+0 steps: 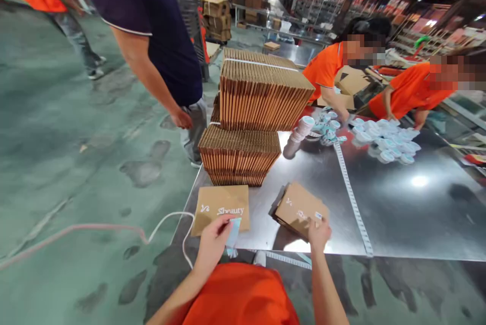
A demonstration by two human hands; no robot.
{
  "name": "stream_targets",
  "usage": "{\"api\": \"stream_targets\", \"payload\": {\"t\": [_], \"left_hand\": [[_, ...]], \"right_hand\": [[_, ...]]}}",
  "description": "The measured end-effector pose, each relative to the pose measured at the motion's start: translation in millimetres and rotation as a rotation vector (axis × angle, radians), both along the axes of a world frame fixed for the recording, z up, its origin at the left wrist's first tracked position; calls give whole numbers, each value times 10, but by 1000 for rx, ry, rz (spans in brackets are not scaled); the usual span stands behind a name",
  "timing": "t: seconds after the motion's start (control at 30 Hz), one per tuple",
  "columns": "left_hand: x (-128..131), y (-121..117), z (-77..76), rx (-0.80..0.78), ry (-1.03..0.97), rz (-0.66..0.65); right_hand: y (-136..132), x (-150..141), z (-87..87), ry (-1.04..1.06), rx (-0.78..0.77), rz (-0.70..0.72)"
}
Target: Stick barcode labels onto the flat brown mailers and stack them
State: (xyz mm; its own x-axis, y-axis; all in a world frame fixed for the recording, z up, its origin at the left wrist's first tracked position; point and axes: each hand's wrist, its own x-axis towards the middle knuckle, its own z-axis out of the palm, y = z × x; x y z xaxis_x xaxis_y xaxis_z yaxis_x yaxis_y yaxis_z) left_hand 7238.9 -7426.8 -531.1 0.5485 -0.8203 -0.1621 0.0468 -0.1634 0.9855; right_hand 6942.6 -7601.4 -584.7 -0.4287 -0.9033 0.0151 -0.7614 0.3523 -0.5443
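Note:
My left hand (214,238) pinches a pale blue strip of labels (234,234) that hangs over the table's front edge. Behind that strip lies a flat brown cardboard box (224,197) with white lettering. My right hand (319,235) grips the right corner of another flat cardboard box (296,207), which lies tilted on a small pile. A small white label (318,215) shows on this box, beside my fingertips. Whether my right fingers hold just the top box or several, I cannot tell.
Bundled flat cartons (261,94) stand high on the metal table (319,178). A label strip (351,198) runs across it. White rolls (301,130) and heaped label rolls (387,137) lie near two co-workers in orange. A person in dark blue (170,36) stands left; a cord (167,216) hangs there.

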Motion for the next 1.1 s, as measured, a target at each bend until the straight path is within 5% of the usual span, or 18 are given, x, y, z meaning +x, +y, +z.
{"api": "stream_targets", "payload": {"t": [0.1, 0.2, 0.33, 0.87, 1.1], "left_hand": [[-6, -6, 51, 9, 97, -2], [-22, 3, 43, 31, 204, 18], [-27, 37, 21, 6, 260, 41], [1, 73, -44, 69, 48, 0], [56, 89, -312, 145, -86, 9]], "right_hand": [[311, 562, 57, -338, 39, 231], [692, 1156, 292, -833, 165, 604], [1033, 1656, 650, -935, 207, 853], [1177, 1819, 690, -826, 208, 868], [713, 1904, 290, -514, 115, 763]]}}
